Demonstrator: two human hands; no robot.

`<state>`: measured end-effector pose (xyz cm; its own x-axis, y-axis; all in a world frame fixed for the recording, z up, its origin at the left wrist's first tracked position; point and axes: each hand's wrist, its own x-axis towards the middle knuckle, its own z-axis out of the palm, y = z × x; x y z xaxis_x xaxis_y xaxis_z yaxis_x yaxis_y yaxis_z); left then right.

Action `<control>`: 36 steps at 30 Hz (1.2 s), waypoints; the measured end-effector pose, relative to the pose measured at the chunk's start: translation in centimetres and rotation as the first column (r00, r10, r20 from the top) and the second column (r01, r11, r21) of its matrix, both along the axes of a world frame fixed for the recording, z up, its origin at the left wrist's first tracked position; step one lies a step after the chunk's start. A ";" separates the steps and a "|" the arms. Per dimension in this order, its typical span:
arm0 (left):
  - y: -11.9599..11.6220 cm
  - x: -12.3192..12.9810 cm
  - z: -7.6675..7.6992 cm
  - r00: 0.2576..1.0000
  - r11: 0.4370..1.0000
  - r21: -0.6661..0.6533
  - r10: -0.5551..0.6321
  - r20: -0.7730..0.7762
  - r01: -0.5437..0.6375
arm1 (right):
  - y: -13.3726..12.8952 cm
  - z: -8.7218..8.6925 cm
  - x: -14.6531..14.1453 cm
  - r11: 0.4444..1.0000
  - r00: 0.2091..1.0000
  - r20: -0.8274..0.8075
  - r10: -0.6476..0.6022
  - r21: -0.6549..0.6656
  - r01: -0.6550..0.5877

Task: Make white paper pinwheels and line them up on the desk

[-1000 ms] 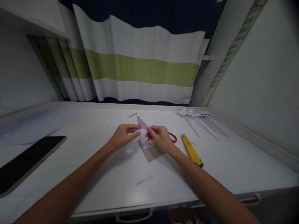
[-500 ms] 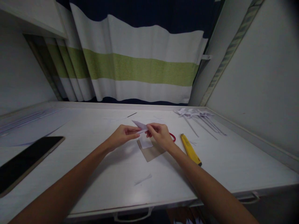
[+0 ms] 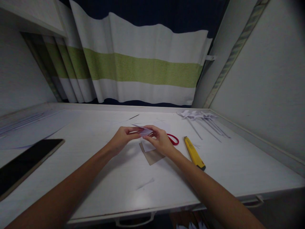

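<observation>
A small folded piece of white paper (image 3: 145,131) is held up between my two hands, above the table. My left hand (image 3: 124,136) pinches its left side between thumb and fingers. On the other side, my right hand (image 3: 160,138) has its fingers on the paper's right edge, the thumb lower down. Beneath the hands lie a brown card (image 3: 152,157) and a white paper square (image 3: 148,146) on top of it. Scissors with a red handle (image 3: 173,140) lie just right of my right hand, their blades hidden.
A yellow box cutter (image 3: 194,153) lies to the right. Paper pinwheels on sticks (image 3: 199,116) are piled at the back right. A phone (image 3: 30,162) and paper sheets (image 3: 26,127) are on the left. A thin black stick (image 3: 134,116) lies behind, a paper scrap (image 3: 145,183) in front.
The folded paper has been tilted flatter and turned between my hands. My right hand has shifted slightly left with its fingers spread wider, uncovering more of the red handle.
</observation>
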<state>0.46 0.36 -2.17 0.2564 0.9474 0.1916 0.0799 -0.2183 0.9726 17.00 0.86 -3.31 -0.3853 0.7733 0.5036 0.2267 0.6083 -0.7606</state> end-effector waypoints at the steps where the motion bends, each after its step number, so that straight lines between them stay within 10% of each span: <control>1: 0.0 0.0 0.0 1.000 1.000 -0.002 0.007 0.006 -0.007 | 0.0 -0.1 0.0 1.000 1.000 0.004 0.005 -0.001 -0.005; 24: 0.1 0.4 -0.6 0.907 0.886 0.206 0.420 0.019 -0.415 | 1.5 -1.3 -0.2 0.914 0.985 -0.142 -0.098 -0.404 0.033; 31: 0.6 0.0 -0.7 0.922 0.901 0.206 0.354 0.154 -0.381 | 1.1 -0.8 -0.3 0.926 0.986 -0.165 -0.032 -0.375 -0.033; 36: 0.1 0.3 -0.4 0.961 0.921 0.303 0.273 -0.053 -0.245 | 0.9 -0.9 -0.6 0.919 0.978 -0.207 0.003 -0.384 -0.085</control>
<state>0.73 0.50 -2.61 0.0395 0.8892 0.4558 0.2576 -0.4498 0.8552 16.43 1.80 -4.17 -0.3471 0.9077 0.2358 0.0266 0.2608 -0.9650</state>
